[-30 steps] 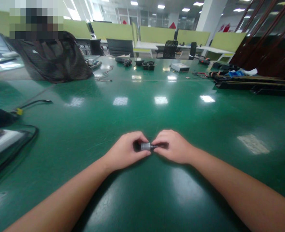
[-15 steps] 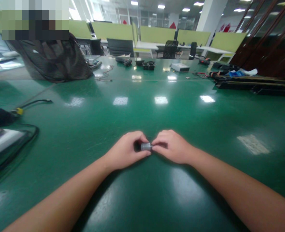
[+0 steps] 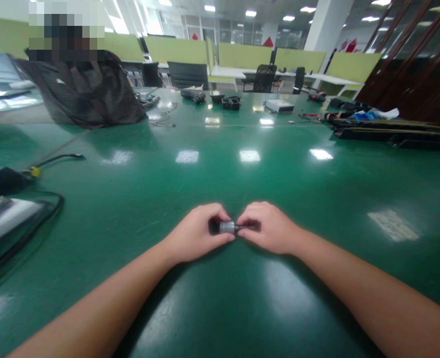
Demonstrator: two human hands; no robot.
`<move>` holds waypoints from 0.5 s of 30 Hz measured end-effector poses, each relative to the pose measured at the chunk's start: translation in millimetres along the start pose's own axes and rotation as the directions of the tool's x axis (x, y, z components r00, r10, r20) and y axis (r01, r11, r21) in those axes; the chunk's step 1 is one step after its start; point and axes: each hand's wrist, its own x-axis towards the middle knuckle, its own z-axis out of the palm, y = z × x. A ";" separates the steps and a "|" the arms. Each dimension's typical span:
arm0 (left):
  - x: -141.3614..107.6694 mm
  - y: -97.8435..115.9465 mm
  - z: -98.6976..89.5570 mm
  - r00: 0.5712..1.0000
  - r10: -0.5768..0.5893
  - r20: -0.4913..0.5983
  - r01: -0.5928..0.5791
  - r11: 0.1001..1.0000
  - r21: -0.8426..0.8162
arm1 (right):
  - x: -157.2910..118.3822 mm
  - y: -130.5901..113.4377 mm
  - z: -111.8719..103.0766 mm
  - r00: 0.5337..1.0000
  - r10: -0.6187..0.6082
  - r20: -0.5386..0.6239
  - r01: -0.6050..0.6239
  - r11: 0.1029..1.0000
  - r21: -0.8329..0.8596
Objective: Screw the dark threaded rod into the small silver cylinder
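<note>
My left hand is closed on a small silver metal cylinder, with the thumb and a finger curled about it. A darker end of it, or shadow, lies toward the palm. From the cylinder's right end a thin dark rod runs into my right hand, whose fingertips pinch it near the cylinder. Both hands are low over the green tabletop. The exact kind of part is too small and blurred to tell.
On the left are a white-and-black device and a black cable. Farther back stands a dark mesh bag. A white box and a black tray sit at the far side. Long dark strips lie at the right.
More of the thin dark rod shows between my right fingers. Both hands keep nearly the same place, and the whole view has shifted slightly.
</note>
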 end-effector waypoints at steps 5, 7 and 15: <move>0.3 -0.5 0.0 1.000 0.001 0.005 -0.001 1.000 0.004 | -0.5 0.3 0.6 1.000 0.000 -0.009 0.000 1.000 0.002; 0.4 -0.6 0.1 1.000 0.003 0.007 -0.003 1.000 0.002 | -0.8 1.2 1.1 1.000 -0.001 -0.011 0.001 1.000 0.001; 0.3 -0.2 -0.4 1.000 0.012 0.008 -0.012 1.000 0.005 | -1.4 1.2 -1.4 1.000 -0.007 -0.015 0.008 1.000 0.021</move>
